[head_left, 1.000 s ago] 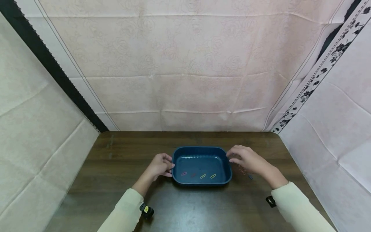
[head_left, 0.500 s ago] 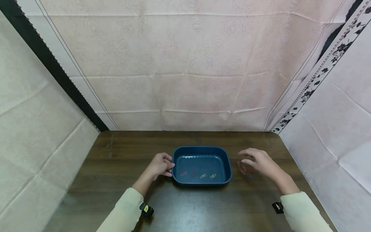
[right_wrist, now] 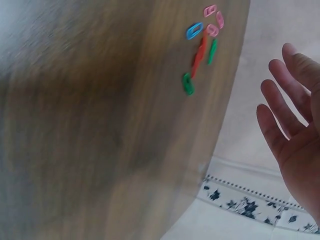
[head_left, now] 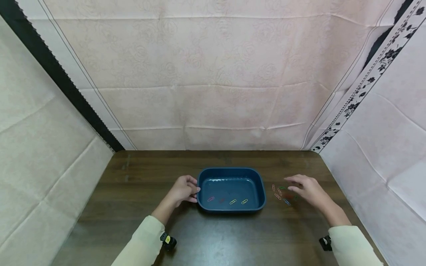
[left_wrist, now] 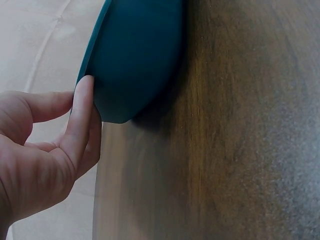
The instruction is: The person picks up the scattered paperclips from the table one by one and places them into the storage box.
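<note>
A dark blue rectangular tray [head_left: 232, 211] stands on the table, with two yellow paper clips [head_left: 233, 202], a pink paper clip [head_left: 211, 199] and a red one [head_left: 222, 201] on its floor. My left hand [head_left: 185, 189] pinches the tray's left rim between thumb and fingers; the left wrist view shows the tray wall [left_wrist: 135, 55] in that grip. Right of the tray, several loose paper clips lie in a group: pink [right_wrist: 210, 10], blue [right_wrist: 194, 31], green [right_wrist: 188, 84] and red [right_wrist: 199, 55]. Over their right side hovers my right hand [head_left: 307, 190], fingers relaxed and apart, holding nothing.
The brown wooden table [head_left: 149, 162] ends at a pale cloth backdrop [head_left: 213, 92] behind. Cloth panels also stand at the left [head_left: 50, 155] and right [head_left: 382, 147], the right one edged with a black floral border.
My right hand has moved from the tray's right rim rightward, past the loose paper clips, uncovering more of them. My left hand and the tray stay in place.
</note>
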Motion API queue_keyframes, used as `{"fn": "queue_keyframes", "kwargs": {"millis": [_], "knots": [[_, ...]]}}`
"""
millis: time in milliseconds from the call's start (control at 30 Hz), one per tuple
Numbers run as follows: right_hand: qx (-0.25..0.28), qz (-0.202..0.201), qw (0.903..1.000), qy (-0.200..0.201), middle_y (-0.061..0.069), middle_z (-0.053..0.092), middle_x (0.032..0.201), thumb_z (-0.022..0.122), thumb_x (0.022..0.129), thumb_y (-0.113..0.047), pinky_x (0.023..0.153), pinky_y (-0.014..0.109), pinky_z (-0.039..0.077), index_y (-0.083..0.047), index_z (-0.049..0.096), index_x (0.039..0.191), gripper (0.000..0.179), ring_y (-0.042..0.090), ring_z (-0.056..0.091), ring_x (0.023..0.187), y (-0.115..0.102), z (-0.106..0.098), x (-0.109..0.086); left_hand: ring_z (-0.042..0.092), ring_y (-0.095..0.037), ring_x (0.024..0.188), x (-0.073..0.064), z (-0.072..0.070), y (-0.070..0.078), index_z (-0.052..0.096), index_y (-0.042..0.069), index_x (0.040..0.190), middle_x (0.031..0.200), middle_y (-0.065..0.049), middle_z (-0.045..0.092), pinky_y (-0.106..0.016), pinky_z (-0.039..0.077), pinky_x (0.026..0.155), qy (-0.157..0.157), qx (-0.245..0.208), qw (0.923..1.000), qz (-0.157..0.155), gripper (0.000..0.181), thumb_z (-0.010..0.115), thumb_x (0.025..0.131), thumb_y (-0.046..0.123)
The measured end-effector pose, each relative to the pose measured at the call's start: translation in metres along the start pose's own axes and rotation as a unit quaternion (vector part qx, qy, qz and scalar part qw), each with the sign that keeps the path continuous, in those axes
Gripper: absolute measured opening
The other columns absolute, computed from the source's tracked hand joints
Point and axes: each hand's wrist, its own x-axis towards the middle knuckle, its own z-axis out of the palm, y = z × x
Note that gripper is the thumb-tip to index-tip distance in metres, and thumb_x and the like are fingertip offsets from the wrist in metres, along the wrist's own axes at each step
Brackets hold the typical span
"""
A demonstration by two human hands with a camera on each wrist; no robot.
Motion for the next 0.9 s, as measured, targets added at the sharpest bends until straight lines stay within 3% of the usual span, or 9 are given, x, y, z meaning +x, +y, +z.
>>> {"fn": "queue_keyframes", "kwargs": {"millis": [200,467,900], "knots": [[0.002,0.012,0.9999,0.000,0.010,0.075,0.113,0.078,0.090,-0.007,0.083,0.051,0.061,-0.007,0.075,0.119,0.029,0.034,0.071,0.101,0.013,0.002,-0.010,0.066,-0.021,0.070,0.000,0.000,0.000,0.055,-0.007,0.126,0.101,-0.025,0.065,-0.035,0.066,0.065,-0.001,-0.001,1.0000,0.000,0.029,0.065,0.099,0.000],[-0.009,0.019,0.9993,-0.030,0.006,0.074,0.114,0.078,0.090,-0.006,0.085,0.049,0.061,-0.011,0.075,0.117,0.028,0.033,0.071,0.105,0.026,0.005,-0.023,0.067,-0.021,0.068,-0.001,0.000,-0.001,0.054,-0.009,0.126,0.104,-0.029,0.066,-0.035,0.066,0.064,-0.004,-0.001,1.0000,0.003,0.031,0.065,0.098,-0.002],[-0.012,0.017,0.9980,-0.060,0.005,0.072,0.116,0.080,0.087,-0.005,0.088,0.048,0.060,-0.013,0.075,0.119,0.034,0.031,0.069,0.107,0.040,0.017,-0.030,0.068,-0.023,0.071,0.000,0.001,0.000,0.055,-0.008,0.125,0.105,-0.029,0.066,-0.036,0.066,0.065,-0.002,-0.003,1.0000,-0.001,0.030,0.065,0.099,-0.001]]}}
